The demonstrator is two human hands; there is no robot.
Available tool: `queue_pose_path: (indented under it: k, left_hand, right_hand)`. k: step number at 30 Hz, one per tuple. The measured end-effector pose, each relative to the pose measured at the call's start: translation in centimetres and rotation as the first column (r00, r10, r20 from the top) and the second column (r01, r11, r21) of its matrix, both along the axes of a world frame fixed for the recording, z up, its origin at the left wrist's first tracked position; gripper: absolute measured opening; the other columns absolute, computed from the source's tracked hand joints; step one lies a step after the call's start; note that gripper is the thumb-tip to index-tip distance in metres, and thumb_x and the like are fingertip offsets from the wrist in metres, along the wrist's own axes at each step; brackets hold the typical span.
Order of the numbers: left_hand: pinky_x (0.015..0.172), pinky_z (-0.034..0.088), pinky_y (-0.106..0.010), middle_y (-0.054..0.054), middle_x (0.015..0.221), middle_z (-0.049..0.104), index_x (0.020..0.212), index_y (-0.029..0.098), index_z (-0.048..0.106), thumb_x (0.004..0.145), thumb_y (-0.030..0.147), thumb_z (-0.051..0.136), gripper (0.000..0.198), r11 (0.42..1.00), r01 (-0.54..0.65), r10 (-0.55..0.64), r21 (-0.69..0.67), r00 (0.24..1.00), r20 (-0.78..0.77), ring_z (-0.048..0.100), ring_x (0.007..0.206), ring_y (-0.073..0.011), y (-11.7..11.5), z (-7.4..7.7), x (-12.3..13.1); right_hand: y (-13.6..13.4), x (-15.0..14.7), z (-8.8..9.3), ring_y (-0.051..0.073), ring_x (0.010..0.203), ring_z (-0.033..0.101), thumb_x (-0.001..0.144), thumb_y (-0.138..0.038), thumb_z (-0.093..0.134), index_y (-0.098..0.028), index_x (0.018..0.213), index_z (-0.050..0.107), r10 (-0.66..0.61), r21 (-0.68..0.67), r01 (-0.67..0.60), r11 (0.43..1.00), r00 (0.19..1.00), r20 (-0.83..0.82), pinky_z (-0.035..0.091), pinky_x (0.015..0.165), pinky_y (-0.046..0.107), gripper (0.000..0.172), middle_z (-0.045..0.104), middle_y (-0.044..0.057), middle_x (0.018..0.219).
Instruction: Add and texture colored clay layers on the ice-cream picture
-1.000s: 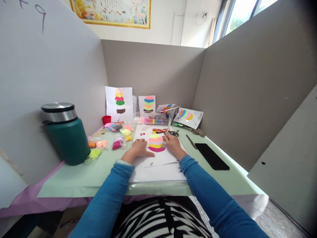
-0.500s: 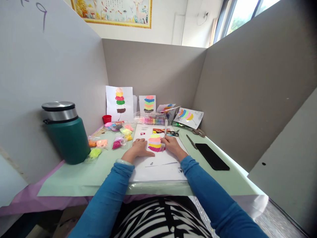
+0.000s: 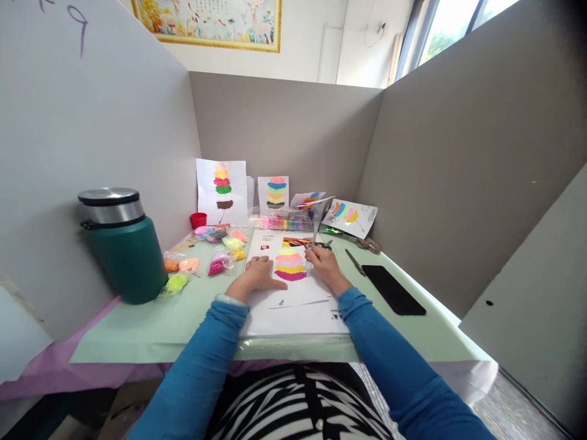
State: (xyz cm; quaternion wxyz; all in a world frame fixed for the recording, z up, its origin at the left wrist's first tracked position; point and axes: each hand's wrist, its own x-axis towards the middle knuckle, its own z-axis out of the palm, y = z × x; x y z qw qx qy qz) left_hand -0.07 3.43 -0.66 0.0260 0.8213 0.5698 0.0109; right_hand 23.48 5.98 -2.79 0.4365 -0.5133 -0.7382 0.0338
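Flat on the left side of a white paper sheet (image 3: 298, 296) rests my left hand (image 3: 259, 274), its thumb spread out toward the middle. My right hand (image 3: 323, 267) is closed around a clear plastic fork (image 3: 316, 231), whose tines point down at the right edge of the clay picture. That picture, stacked clay bands (image 3: 290, 267) in yellow, pink, lilac and magenta, lies between my hands. Beneath the sheet is a larger white board or pad (image 3: 266, 324). Just beyond my right hand are scissors (image 3: 324, 245), partly hidden, and several coloured pencils (image 3: 293, 242).
A green thermos (image 3: 126, 256) stands at the left. Bags of coloured clay (image 3: 220, 263) and a red cup (image 3: 199, 219) are nearby. A black phone (image 3: 393, 289) and a knife (image 3: 354, 261) lie at the right. Finished pictures (image 3: 222, 190) lean against the back partition (image 3: 284, 128).
My right hand with the fork has shifted slightly right, so the tines have moved from over the clay bands to their right edge. My left hand has stayed in place.
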Motion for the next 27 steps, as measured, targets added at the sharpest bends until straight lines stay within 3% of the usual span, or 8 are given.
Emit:
queue_pose_path:
  k: [4,8,13,17,21,27]
  left_hand:
    - [0.107,0.035,-0.042,-0.016,0.150,0.041,0.132,0.018,0.056,0.064,0.083,0.054,0.094,1.000,0.004,-0.004,0.006,1.000,0.000,0.037,0.136,-0.0382,0.1,-0.1,0.0]
    - [0.107,0.036,-0.043,-0.016,0.149,0.042,0.130,0.017,0.056,0.063,0.084,0.053,0.095,1.000,0.010,-0.010,0.010,1.000,0.010,0.038,0.135,-0.0379,0.1,-0.2,-0.1]
    - [0.106,0.036,-0.042,-0.016,0.147,0.044,0.129,0.017,0.058,0.063,0.083,0.053,0.093,1.000,0.014,-0.014,0.008,1.000,0.015,0.039,0.134,-0.0376,0.1,-0.2,-0.1]
    - [0.106,0.036,-0.042,-0.016,0.148,0.043,0.129,0.017,0.057,0.063,0.083,0.053,0.094,1.000,0.006,-0.006,0.004,1.000,0.007,0.037,0.135,-0.0378,0.0,-0.1,0.0]
    - [0.107,0.036,-0.042,-0.017,0.150,0.041,0.132,0.016,0.056,0.063,0.083,0.054,0.096,1.000,0.000,0.000,-0.001,1.000,0.010,0.037,0.136,-0.0375,0.0,-0.1,0.0]
    - [0.107,0.035,-0.043,-0.017,0.148,0.042,0.131,0.016,0.057,0.063,0.082,0.054,0.094,1.000,0.001,-0.001,0.003,1.000,0.018,0.038,0.135,-0.0377,-0.1,0.0,0.1]
  right_hand:
    - [-0.6,0.0,0.1,0.016,0.068,0.059,0.089,-0.032,0.055,-0.019,0.064,0.062,0.070,0.043,-0.075,0.996,0.993,0.091,0.039,0.065,0.025,0.029,0.066,0.004,0.071]
    - [-1.1,0.1,0.2,0.016,0.069,0.060,0.086,-0.028,0.058,-0.019,0.074,0.067,0.128,-0.014,-0.127,0.992,0.987,0.094,0.040,0.066,0.026,0.018,0.068,0.003,0.074]
    - [-0.9,0.1,0.0,0.017,0.072,0.062,0.085,-0.030,0.057,-0.019,0.081,0.070,0.140,-0.077,-0.147,0.986,0.986,-0.090,0.043,0.068,0.027,0.017,0.070,0.004,0.077]
    - [-0.6,0.0,-0.3,0.016,0.066,0.061,0.084,-0.036,0.055,-0.016,0.089,0.071,0.190,-0.188,-0.241,0.952,0.948,-0.257,0.046,0.065,0.028,0.025,0.070,0.004,0.078]
    - [-0.5,-0.3,-0.5,0.018,0.077,0.063,0.080,-0.037,0.059,-0.017,0.087,0.073,0.281,-0.186,-0.334,0.924,0.923,-0.262,0.046,0.072,0.028,0.026,0.072,0.004,0.085]
    - [-0.4,-1.0,-0.8,0.016,0.067,0.060,0.079,-0.038,0.061,-0.017,0.086,0.075,0.226,-0.216,-0.290,0.932,0.933,-0.279,0.042,0.062,0.025,0.027,0.070,0.002,0.075]
